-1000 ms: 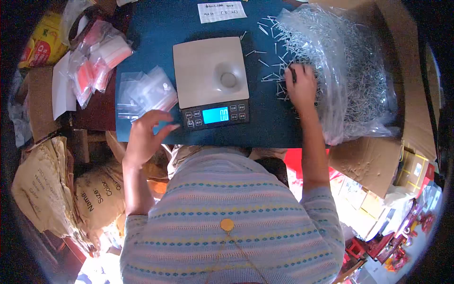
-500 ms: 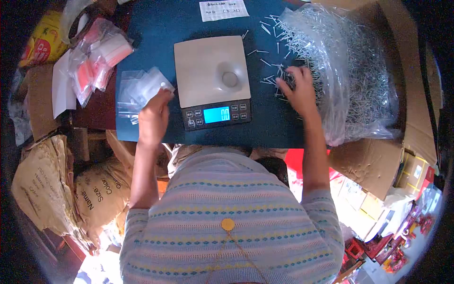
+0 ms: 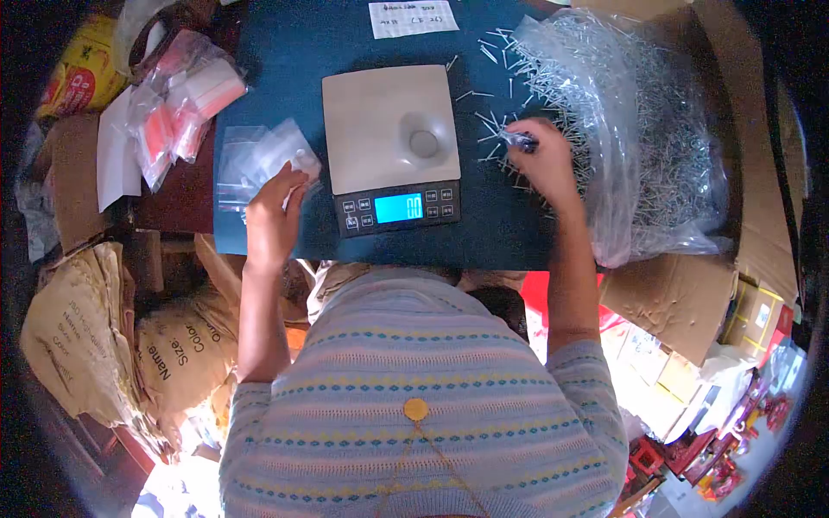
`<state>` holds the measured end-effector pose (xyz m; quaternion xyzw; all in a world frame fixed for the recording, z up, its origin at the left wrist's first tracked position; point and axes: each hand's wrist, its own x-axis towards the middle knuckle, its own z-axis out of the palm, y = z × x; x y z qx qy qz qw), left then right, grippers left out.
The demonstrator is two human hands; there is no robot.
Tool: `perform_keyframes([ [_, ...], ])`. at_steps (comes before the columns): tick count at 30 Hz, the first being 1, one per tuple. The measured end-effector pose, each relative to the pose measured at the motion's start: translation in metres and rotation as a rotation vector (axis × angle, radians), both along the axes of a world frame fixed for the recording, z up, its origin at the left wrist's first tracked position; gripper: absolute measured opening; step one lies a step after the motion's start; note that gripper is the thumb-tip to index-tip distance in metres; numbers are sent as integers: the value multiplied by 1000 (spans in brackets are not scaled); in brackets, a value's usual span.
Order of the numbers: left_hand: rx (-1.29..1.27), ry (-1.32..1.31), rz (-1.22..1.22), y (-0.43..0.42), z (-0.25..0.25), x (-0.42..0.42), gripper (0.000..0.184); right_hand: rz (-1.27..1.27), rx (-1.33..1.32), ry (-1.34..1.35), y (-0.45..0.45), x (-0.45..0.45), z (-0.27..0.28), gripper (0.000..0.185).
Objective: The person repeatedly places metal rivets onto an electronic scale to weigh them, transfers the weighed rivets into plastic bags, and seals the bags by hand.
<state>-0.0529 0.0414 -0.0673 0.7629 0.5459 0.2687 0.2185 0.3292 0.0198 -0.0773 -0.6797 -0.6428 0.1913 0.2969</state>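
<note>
Silver nails (image 3: 518,138), long axis roughly sideways, jut left from my right fingers (image 3: 541,129) clenched around them; I can't tell if my left fingers (image 3: 285,180) grip the bags (image 3: 269,153) beneath.

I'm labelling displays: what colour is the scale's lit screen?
The screen is bright blue; it shows best in the head view.

The scale (image 3: 391,148) read 0.0; a brown bag (image 3: 188,356) bore "Name:", "Size:" and "Color"; the slip's (image 3: 414,18) writing was unclear.

Yellow bag (image 3: 84,73) upper L, brown sacks (image 3: 186,345) w/ print btm L; paper slip (image 3: 414,19) w/ writing nr worktop (image 3: 285,56) far edge; carton (image 3: 749,318) & red items (image 3: 721,477) lower R.
</note>
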Motion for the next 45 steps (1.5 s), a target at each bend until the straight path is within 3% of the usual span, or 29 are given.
perform_keyframes([
  [5, -19, -50, 65, 0, -4, -6, 15, -66, -63, 342, 0, 19, 13, 22],
  [9, -52, 20, 28, 1, 2, -3, 10, -106, 16, 97, 6, 22, 14, 19],
  [15, -18, -81, 36, -1, -2, -4, 7, 84, 32, 453, 26, -18, 47, 17],
  [19, -167, -147, 114, -4, 4, -4, 8, 269, 36, 486, 35, -58, 51, 15],
  [23, -168, -176, 130, -5, -1, -5, 10, 335, 56, 314, 32, -102, 44, 12],
  [26, -144, -180, 112, -7, 0, -3, 10, 402, 148, 35, 28, -108, 38, 12],
  [29, -147, -223, 94, -7, 4, -5, 10, 303, 90, 211, 25, -99, 50, 12],
  [34, -61, -239, 149, -2, 20, -8, 17, 126, 126, 856, 21, -71, 46, 13],
  [37, -105, -213, 218, -4, 41, -5, 19, 76, 82, 991, 14, -64, 46, 15],
  [40, -56, -304, 121, -11, 47, 9, 23, 214, -55, 931, 11, -68, 45, 12],
  [43, -46, -375, 47, -15, 47, 13, 29, 209, 107, 515, 12, -85, 45, 12],
  [45, -98, -457, 85, -19, 49, 15, 25, 136, 8, 380, 11, -90, 51, 18],
])
